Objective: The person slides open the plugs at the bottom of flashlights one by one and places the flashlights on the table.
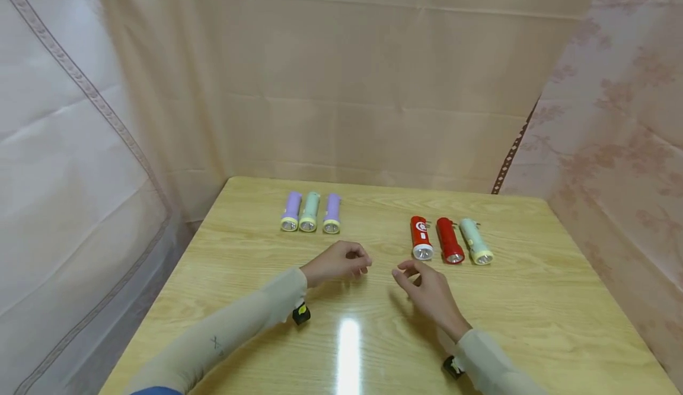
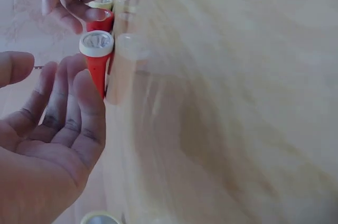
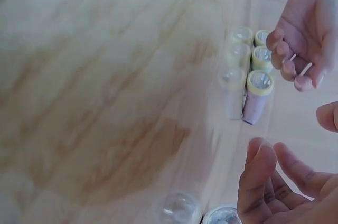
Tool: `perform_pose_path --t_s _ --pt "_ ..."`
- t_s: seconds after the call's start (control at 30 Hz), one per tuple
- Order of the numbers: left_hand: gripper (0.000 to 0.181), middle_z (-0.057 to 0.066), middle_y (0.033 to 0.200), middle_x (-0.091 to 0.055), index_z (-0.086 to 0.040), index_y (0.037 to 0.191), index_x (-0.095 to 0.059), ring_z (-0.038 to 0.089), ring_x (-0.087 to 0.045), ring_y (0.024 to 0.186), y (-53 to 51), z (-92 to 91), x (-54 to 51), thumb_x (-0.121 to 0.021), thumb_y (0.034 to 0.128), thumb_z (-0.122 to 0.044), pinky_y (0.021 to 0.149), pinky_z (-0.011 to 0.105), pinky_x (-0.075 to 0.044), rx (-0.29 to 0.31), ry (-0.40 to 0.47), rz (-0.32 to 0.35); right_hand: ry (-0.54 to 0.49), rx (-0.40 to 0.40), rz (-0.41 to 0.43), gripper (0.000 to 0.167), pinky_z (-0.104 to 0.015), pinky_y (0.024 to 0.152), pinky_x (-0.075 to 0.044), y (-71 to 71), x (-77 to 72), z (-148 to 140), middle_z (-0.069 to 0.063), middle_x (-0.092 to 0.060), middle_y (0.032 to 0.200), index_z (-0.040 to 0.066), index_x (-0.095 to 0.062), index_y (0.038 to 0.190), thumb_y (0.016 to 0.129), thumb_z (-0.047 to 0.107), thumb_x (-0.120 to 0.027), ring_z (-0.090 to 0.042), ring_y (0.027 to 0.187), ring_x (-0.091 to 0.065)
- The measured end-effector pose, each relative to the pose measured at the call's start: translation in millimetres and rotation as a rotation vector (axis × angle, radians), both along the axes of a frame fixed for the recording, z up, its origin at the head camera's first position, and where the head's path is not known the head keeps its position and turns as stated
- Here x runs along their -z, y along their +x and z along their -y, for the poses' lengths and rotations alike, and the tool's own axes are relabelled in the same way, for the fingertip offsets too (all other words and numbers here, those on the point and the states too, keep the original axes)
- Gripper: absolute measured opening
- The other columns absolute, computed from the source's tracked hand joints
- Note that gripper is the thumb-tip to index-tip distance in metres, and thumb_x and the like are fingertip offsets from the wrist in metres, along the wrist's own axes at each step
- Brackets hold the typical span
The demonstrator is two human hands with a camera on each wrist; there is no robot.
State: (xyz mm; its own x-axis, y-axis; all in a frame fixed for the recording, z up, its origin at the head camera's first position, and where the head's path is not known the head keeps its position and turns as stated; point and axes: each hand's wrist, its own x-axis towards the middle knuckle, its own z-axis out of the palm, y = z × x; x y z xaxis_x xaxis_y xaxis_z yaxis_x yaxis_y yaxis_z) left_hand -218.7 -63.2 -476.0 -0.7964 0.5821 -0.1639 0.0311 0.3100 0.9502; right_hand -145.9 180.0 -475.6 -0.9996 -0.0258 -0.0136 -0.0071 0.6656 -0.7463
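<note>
My left hand [image 1: 341, 260] hovers over the middle of the table with its fingers loosely bent, and I see nothing held in it. Facing it, my right hand [image 1: 427, 291] is in a similar pose, thumb apart from the fingers. Just beyond the right hand lie a red flashlight with a white rim [image 1: 420, 235], an all-red flashlight [image 1: 450, 239] and a mint green flashlight [image 1: 475, 239]. Farther back on the left are a purple flashlight [image 1: 291, 208], another mint green flashlight [image 1: 310, 210] and a second purple flashlight [image 1: 332, 211]. All their lenses point toward me.
The wooden table [image 1: 256, 347] has a bright light reflection near its front. A beige cloth [image 1: 363, 86] hangs behind it, with a pale cloth [image 1: 69, 175] on the left and a flower-patterned cloth [image 1: 629, 134] on the right.
</note>
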Motion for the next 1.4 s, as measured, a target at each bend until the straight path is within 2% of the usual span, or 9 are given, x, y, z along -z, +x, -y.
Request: perform_pose_path --t_s 0.27,0.6,0.87,1.0,1.27,1.4 --pt "0.024 0.005 0.097 -0.073 -0.009 0.106 -0.072 0.027 -0.069 0.088 11.6 11.1 4.7 -0.065 0.1036 -0.031 0.070 0.035 -0.058 0.028 0.017 -0.034 -0.018 -0.024 0.029 0.040 -0.029 0.062 -0.051 7.5 4.1 3.0 -0.001 -0.069 0.101 0.014 -0.070 0.121 0.100 0.048 -0.066 -0.013 0.075 -0.062" --pt "0.023 0.007 0.099 -0.072 -0.011 0.106 -0.071 0.026 -0.068 0.087 16.4 17.2 5.2 -0.064 0.1043 -0.032 0.069 0.037 -0.057 0.030 0.008 -0.040 -0.053 -0.026 0.041 0.033 -0.028 0.060 -0.051 9.6 9.8 7.0 0.001 -0.069 0.096 0.014 -0.071 0.117 0.099 0.042 -0.070 -0.012 0.073 -0.063" --pt "0.023 0.007 0.103 -0.072 -0.008 0.112 -0.071 0.026 -0.069 0.091 13.7 27.5 8.6 -0.062 0.1052 -0.029 0.070 0.036 -0.058 0.017 0.012 -0.027 -0.064 -0.032 0.040 0.030 -0.029 0.059 -0.053 5.4 10.9 9.8 -0.002 -0.069 0.098 0.012 -0.070 0.117 0.100 0.036 -0.069 -0.013 0.074 -0.064" --pt "0.025 0.007 0.103 -0.072 -0.010 0.111 -0.071 0.028 -0.069 0.092 12.0 33.8 5.9 -0.063 0.1044 -0.032 0.072 0.038 -0.059 -0.001 0.004 -0.029 -0.076 -0.025 0.071 0.030 -0.030 0.060 -0.054 3.4 10.8 10.6 -0.004 -0.070 0.101 0.011 -0.070 0.118 0.101 0.036 -0.068 -0.014 0.075 -0.065" --pt "0.032 0.011 0.103 -0.070 -0.001 0.114 -0.068 0.033 -0.068 0.094 2.5 47.9 3.0 -0.065 0.1036 -0.031 0.078 0.042 -0.060 -0.074 0.040 0.003 -0.117 -0.044 0.120 0.032 -0.029 0.055 -0.052 -2.8 11.5 12.1 -0.003 -0.069 0.097 0.010 -0.070 0.117 0.101 0.038 -0.067 -0.017 0.066 -0.063" --pt "0.030 0.012 0.103 -0.069 0.001 0.114 -0.067 0.036 -0.068 0.094 -2.9 55.2 1.2 -0.063 0.1047 -0.027 0.078 0.045 -0.059 -0.114 0.043 -0.008 -0.141 -0.059 0.145 0.037 -0.029 0.054 -0.050 -4.7 9.7 13.4 -0.003 -0.068 0.095 0.009 -0.069 0.118 0.102 0.041 -0.066 -0.018 0.065 -0.062"
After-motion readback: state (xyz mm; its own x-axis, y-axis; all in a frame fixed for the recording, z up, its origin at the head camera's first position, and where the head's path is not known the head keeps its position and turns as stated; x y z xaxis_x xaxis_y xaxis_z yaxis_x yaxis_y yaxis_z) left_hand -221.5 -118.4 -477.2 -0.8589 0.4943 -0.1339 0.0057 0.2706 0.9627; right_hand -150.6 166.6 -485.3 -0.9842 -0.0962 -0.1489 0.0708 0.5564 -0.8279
